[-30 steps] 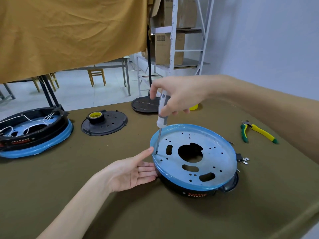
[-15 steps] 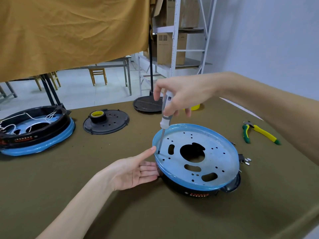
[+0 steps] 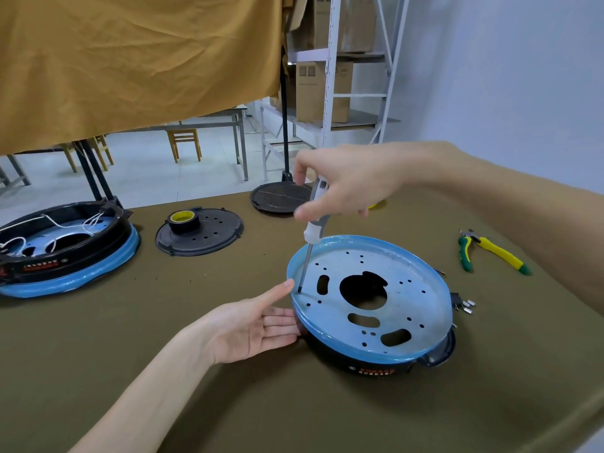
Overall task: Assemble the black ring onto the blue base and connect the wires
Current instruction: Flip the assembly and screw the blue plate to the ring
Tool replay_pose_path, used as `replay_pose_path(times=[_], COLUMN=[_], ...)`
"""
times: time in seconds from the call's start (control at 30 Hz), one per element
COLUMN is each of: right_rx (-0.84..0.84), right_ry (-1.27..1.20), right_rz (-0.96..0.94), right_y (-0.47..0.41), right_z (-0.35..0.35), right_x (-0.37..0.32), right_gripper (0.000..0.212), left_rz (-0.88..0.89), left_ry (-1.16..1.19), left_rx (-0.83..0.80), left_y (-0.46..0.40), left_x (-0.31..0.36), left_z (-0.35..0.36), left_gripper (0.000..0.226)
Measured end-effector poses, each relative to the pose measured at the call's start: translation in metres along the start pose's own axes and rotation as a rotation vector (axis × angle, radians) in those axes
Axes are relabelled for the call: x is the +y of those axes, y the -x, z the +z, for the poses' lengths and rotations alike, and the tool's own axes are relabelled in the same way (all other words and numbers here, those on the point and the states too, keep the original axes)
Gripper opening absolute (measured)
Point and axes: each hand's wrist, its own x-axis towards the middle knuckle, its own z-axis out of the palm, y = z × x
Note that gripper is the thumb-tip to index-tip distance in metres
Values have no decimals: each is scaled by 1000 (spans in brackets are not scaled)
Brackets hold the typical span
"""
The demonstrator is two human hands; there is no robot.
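A blue base [image 3: 405, 289], a round perforated plate with a blue rim, lies on top of a black ring [image 3: 359, 362] at the table's centre right. My right hand [image 3: 346, 188] grips a grey-handled screwdriver [image 3: 315, 223] held nearly upright, its tip in a hole near the plate's left rim. My left hand [image 3: 251, 325] rests flat with straight fingers against the left side of the ring, thumb touching the blue rim. Small metal wire terminals [image 3: 464, 305] stick out at the assembly's right side.
A second black ring on a blue base with white wires [image 3: 62, 243] sits at far left. A black disc [image 3: 202, 233] carries a roll of tape [image 3: 183, 220]. Another black disc [image 3: 281, 197] lies behind. Yellow-green pliers [image 3: 490, 251] lie at right. Shelving stands beyond the table.
The view has shifted slightly. The screwdriver stays upright with its tip at the same hole, and my left hand keeps bracing the assembly's left side.
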Motion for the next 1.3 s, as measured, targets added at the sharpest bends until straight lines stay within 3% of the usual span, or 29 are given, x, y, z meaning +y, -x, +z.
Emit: replay_pose_path(times=[0.1, 0.13, 0.23, 0.33, 0.5, 0.6, 0.7, 0.77, 0.87, 0.93, 1.03, 1.13, 1.23, 1.3], right_rx=[-31, 9, 88, -46, 35, -59, -33, 6, -65, -38, 12, -80, -46, -28], right_ry=[-81, -37, 147, 53, 83, -36, -29, 3, -81, -68, 0, -96, -46, 49], right_rz=[-33, -35, -38, -42, -19, -25, -21, -8, -38, -33, -2, -42, -37, -7], right_y=[2, 1, -4, 1, -3, 1, 1, 0, 2, 3, 0, 5, 5, 1], right_z=[-3, 0, 7, -2, 1, -7, -6, -4, -7, -5, -1, -8, -8, -4], right_x=[0, -1, -6, -6, -5, -1, 1, 1, 5, 7, 9, 12, 12, 8], right_gripper=[28, 22, 32, 22, 29, 32, 22, 24, 29, 19, 34, 32, 26, 41], left_rz=[-1, -1, -5, -11, -16, -19, -16, -16, -23, -22, -21, -25, -24, -21], left_ry=[-2, -1, 11, 12, 18, 18, 32, 36, 39, 49, 68, 62, 54, 56], left_rx=[-5, -3, 2, 1, 7, -10, -16, -13, -5, -5, -9, -9, -5, -4], left_y=[1, 0, 1, 1, 2, 3, 3, 3, 3, 3, 4, 4, 4, 5], left_x=[1, 1, 1, 2, 2, 3, 2, 2, 3, 3, 2, 2, 3, 3], left_z=[0, 0, 0, 1, 1, 2, 1, 1, 1, 1, 0, 1, 2, 2], left_gripper=[113, 113, 113, 114, 116, 112, 107, 101, 98, 95, 89, 88, 91, 93])
